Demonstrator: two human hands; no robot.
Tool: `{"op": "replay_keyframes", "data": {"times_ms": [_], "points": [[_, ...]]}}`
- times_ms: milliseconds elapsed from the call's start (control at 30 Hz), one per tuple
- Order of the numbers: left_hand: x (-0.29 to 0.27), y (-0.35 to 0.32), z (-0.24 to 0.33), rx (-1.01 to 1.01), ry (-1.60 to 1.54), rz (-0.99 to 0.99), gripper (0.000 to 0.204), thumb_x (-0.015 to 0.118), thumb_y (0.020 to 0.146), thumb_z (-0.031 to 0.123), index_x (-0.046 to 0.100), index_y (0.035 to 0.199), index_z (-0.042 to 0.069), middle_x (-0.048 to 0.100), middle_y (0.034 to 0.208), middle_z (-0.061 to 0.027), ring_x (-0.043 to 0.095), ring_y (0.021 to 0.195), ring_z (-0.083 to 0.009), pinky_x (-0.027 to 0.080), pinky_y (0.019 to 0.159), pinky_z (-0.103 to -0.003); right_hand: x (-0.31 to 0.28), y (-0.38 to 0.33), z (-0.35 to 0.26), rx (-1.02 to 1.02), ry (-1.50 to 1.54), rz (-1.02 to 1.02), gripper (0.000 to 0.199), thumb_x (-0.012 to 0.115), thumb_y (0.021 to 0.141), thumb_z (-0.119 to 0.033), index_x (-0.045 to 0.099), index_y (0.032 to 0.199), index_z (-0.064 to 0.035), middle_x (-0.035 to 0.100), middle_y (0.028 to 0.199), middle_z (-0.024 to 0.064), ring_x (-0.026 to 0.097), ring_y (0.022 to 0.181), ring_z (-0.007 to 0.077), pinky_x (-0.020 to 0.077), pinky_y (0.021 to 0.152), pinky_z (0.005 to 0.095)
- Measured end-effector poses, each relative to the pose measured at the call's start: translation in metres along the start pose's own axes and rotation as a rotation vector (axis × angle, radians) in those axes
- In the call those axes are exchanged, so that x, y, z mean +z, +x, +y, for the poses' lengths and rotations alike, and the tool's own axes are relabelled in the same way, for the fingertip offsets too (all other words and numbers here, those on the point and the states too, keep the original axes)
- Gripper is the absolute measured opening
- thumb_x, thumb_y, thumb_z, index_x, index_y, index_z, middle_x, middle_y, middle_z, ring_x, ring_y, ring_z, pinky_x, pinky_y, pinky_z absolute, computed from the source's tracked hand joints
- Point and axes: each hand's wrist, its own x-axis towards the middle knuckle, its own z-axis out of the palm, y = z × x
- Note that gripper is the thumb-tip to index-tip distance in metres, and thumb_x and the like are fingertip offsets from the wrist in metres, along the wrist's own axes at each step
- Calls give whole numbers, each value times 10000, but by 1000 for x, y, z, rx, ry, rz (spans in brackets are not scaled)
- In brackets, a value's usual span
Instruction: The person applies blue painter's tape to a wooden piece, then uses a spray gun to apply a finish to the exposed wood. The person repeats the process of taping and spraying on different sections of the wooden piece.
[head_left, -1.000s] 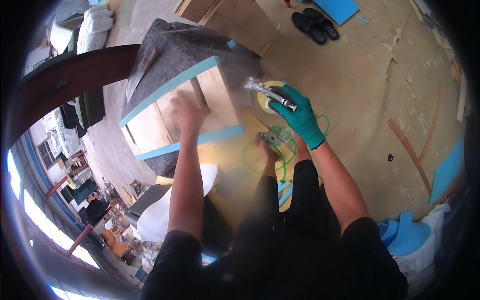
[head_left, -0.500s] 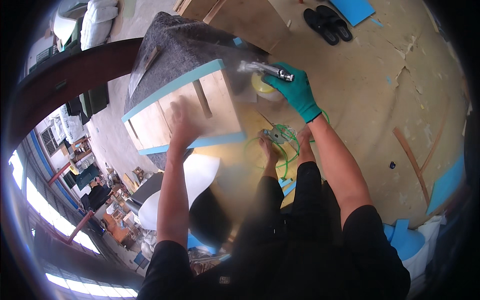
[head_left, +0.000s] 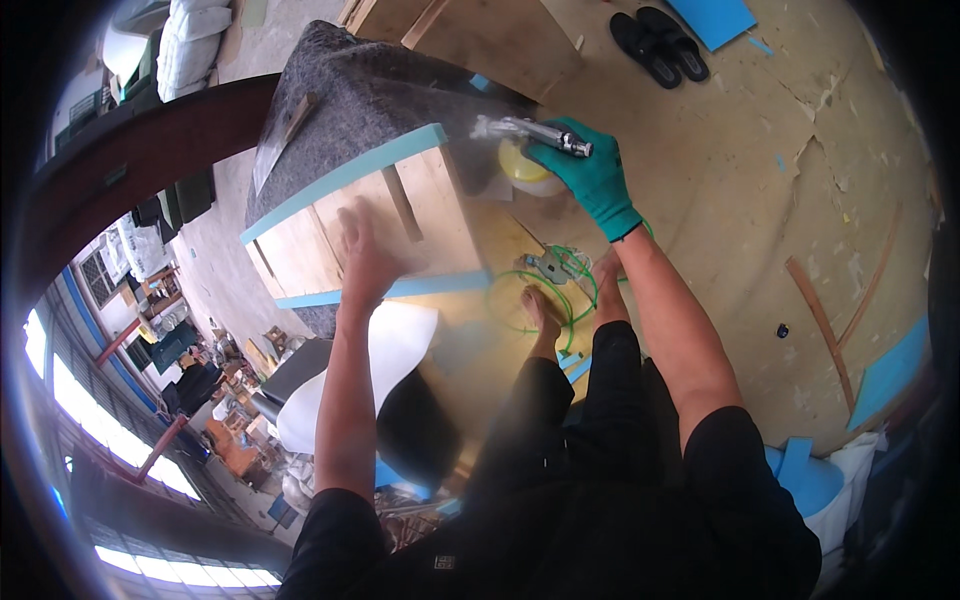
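A pale wooden panel (head_left: 438, 205) with dark slots lies tilted in front of me, strips of blue-green foam (head_left: 350, 182) along its long edges. My left hand (head_left: 368, 258) is bare and rests on the panel's face, fingers apart and slightly bent. In a green work glove, my right hand (head_left: 592, 175) is closed around a metal spray gun (head_left: 545, 135). The gun's nozzle end points left, just past the panel's right end. Beneath it hangs a yellowish cup (head_left: 525, 170), partly hidden by the glove. A faint haze hangs around the panel.
Grey felt-like fabric (head_left: 370, 85) covers a bulk behind the panel, beside a wooden box (head_left: 490, 45). A green hose (head_left: 572, 300) coils by my bare feet. Black slippers (head_left: 660, 48), wooden strips (head_left: 822, 320) and blue foam pieces (head_left: 895, 375) lie on the floor. White sheet material (head_left: 400, 345) sits at left.
The spray gun and my right hand have shifted very slightly. My left foot has moved a little, and the left hand stays on the panel.
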Motion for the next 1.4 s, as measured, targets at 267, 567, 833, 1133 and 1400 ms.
{"op": "replay_keyframes", "data": {"times_ms": [267, 567, 833, 1133, 1400], "points": [[-2, -2, 2, 2, 9, 8, 1609, 1113, 580, 334, 115, 1805, 26, 50, 1812, -432, 138, 1716, -510, 301, 1358, -474, -3, -3, -8, 16, 30, 4, 430, 955, 877, -450, 847, 1048, -71, 810, 912, 137, 769, 775, 270, 589, 743, 374], [1, 0, -1, 12, 51, 6, 1604, 1111, 590, 331, 110, 1810, 46, 49, 1815, -425, 182, 1708, -507, 324, 1350, -464, -4, -19, 3, 40, 109, 26, 434, 965, 864, -443, 859, 1077, -80, 789, 852, 127, 700, 708, 206, 565, 714, 361], [4, 4, -15, 38, 75, 14, 1607, 1114, 593, 342, 108, 1808, 41, 64, 1812, -428, 188, 1706, -506, 329, 1346, -462, -8, -44, 5, 13, 81, -17, 390, 961, 879, -397, 862, 1083, -79, 793, 878, 122, 748, 761, 238, 568, 717, 378], [6, 6, -16, 52, 74, 18, 1597, 1115, 594, 348, 122, 1801, 21, 96, 1808, -428, 217, 1697, -512, 342, 1340, -463, -8, -76, 13, 41, 94, -60, 302, 951, 899, -236, 834, 1101, -43, 824, 929, 34, 694, 802, 72, 570, 756, 298], [4, 8, -8, 71, 94, 24, 1595, 1114, 587, 350, 134, 1802, 24, 110, 1812, -419, 277, 1681, -508, 374, 1323, -464, -21, -105, 9, 169, 154, -155, 312, 964, 882, -178, 843, 1136, -43, 820, 938, 22, 696, 810, 72, 567, 757, 287]]}}
